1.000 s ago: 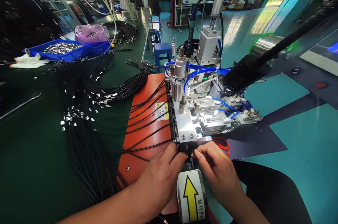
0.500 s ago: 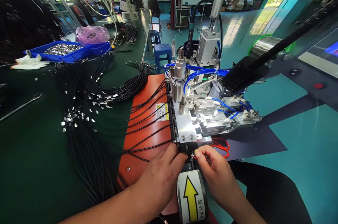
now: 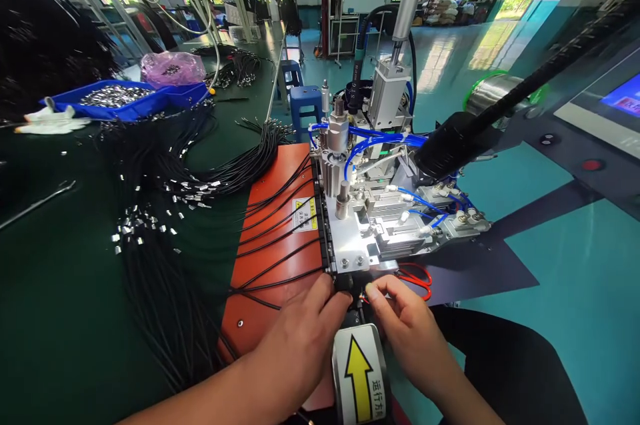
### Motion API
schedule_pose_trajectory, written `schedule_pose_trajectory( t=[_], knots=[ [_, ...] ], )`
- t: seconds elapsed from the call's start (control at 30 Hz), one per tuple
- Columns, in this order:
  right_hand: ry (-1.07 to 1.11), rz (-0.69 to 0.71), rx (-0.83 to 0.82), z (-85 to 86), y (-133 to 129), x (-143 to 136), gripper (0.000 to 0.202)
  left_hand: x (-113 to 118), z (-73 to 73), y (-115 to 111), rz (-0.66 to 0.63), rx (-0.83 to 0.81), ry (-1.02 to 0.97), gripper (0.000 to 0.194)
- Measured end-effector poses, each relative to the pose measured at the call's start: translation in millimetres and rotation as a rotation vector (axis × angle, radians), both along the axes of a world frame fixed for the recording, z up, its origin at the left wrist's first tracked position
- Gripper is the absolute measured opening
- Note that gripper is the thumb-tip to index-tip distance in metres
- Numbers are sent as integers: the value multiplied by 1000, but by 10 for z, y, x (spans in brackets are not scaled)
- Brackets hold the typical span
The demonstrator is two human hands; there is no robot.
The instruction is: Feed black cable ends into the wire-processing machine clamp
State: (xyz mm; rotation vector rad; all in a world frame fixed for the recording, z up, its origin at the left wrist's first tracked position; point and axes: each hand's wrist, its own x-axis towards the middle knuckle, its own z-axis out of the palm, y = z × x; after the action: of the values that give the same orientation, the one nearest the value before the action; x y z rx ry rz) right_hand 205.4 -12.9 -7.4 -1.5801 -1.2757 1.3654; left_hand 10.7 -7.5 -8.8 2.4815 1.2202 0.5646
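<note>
My left hand (image 3: 303, 335) is closed at the front edge of the metal machine (image 3: 395, 205), thumb and forefinger pressed at a dark slot; what they hold is hidden. Black cables (image 3: 273, 278) lie across the orange plate (image 3: 280, 335), and one passes under this hand. My right hand (image 3: 407, 325) pinches with thumb and forefinger at a thin wire end (image 3: 363, 298) showing a little red, just right of the left thumb. Below both hands sits a white cover with a yellow arrow (image 3: 359, 371). Red-handled scissors (image 3: 417, 280) lie beyond my right hand.
On the dark green table (image 3: 65, 318) at left lie bundled cables with metal ends (image 3: 160, 265), a blue tray (image 3: 65, 101) of small metal parts and a white glove (image 3: 50, 119). A black flexible tube (image 3: 525, 95) crosses at right, near a control panel with a red button (image 3: 593, 165).
The whole view has shifted slightly left. Both hands stay in place at the machine's edge, with the right fingertips moved a touch closer over the wire end.
</note>
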Motion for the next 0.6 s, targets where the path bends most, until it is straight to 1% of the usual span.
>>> schedule_pose_trajectory(
  t=[0.07, 0.17, 0.27, 0.33, 0.43, 0.53, 0.6],
  knots=[
    [-25, 1, 27, -9, -3, -19, 32, 3, 30, 7, -3, 10, -1, 37],
    [-64, -9, 37, -46, -11, -18, 32, 12, 116, 19, -13, 69, 18, 32],
    [-71, -43, 22, -78, -21, 7, 33, 22, 208, 33, -25, 139, 29, 26],
    [-49, -64, -12, -82, -27, 21, 35, 27, 243, 40, -35, 169, 22, 25],
    [-9, -53, -43, -63, -26, 15, 36, 25, 235, 44, -44, 181, 21, 24],
    [8, -4, -5, -39, -15, -14, 33, 9, 188, 41, -46, 148, 33, 24],
    [-22, 8, 27, -32, -11, -33, 33, 0, 167, 38, -56, 135, 36, 24]
  ],
)
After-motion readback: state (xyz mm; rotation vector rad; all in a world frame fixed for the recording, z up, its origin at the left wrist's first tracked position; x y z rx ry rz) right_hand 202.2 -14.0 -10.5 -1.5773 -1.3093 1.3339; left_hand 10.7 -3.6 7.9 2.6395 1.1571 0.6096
